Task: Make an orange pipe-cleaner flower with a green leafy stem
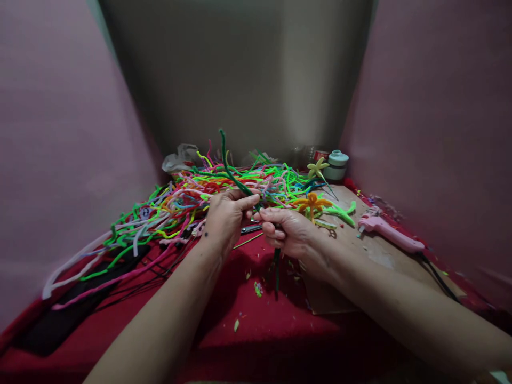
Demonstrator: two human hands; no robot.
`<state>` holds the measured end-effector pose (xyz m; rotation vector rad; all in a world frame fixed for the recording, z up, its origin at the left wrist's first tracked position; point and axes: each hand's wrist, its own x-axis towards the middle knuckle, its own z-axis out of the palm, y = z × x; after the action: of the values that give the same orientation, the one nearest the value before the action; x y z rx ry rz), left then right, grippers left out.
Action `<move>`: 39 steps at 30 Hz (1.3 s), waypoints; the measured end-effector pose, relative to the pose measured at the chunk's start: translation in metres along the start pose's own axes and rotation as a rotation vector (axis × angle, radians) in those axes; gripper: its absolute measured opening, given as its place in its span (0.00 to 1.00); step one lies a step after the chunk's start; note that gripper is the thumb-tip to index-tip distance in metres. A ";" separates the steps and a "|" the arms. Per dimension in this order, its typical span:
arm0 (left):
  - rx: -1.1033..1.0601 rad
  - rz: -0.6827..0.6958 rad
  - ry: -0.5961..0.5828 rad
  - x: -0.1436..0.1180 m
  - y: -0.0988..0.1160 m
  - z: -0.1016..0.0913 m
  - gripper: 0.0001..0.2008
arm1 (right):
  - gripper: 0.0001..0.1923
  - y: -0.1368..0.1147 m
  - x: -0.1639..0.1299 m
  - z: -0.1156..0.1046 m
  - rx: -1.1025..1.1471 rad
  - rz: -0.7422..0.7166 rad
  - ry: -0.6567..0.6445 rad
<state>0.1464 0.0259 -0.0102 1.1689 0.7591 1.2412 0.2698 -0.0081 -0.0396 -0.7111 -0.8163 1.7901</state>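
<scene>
1. Left hand (pixel 226 216) grip pinches dark green pipe cleaner (pixel 234 178), just in front of the pipe cleaner pile (pixel 188 197).
2. Right hand (pixel 290 232) grip closed around the same stem lower down; its tail hangs below the fist.

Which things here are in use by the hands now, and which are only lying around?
In use:
- dark green pipe cleaner, held by the left hand and the right hand

Lying around:
- pile of coloured pipe cleaners
- orange flower
- pale yellow flower
- pink glue gun
- cardboard sheet
- small round container
</scene>
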 end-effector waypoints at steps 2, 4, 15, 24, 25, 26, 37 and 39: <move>0.013 0.004 0.012 0.000 0.000 0.000 0.13 | 0.06 0.000 -0.002 0.002 -0.044 -0.041 0.011; 0.025 -0.022 -0.010 0.000 0.001 0.000 0.16 | 0.05 -0.001 -0.005 0.005 -0.089 -0.090 0.049; 0.021 -0.104 -0.083 0.001 -0.003 -0.001 0.15 | 0.06 0.005 -0.001 -0.001 -0.210 -0.327 0.174; 0.123 0.020 -0.128 -0.003 -0.005 0.003 0.07 | 0.05 -0.002 -0.006 0.002 -0.170 -0.320 0.181; 0.175 0.057 -0.131 -0.004 -0.005 0.004 0.07 | 0.05 -0.002 -0.005 0.001 -0.164 -0.318 0.180; 0.247 0.093 -0.132 -0.005 -0.004 0.004 0.07 | 0.05 -0.003 -0.005 0.000 -0.157 -0.315 0.181; 1.029 0.662 -0.180 0.004 0.001 -0.008 0.07 | 0.04 -0.010 -0.010 -0.002 -0.157 -0.245 0.144; 1.112 0.725 -0.173 0.005 0.004 -0.010 0.07 | 0.03 -0.011 -0.011 0.000 -0.157 -0.234 0.125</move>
<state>0.1367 0.0326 -0.0082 2.5943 0.9564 1.2464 0.2795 -0.0155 -0.0300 -0.7870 -0.9225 1.4697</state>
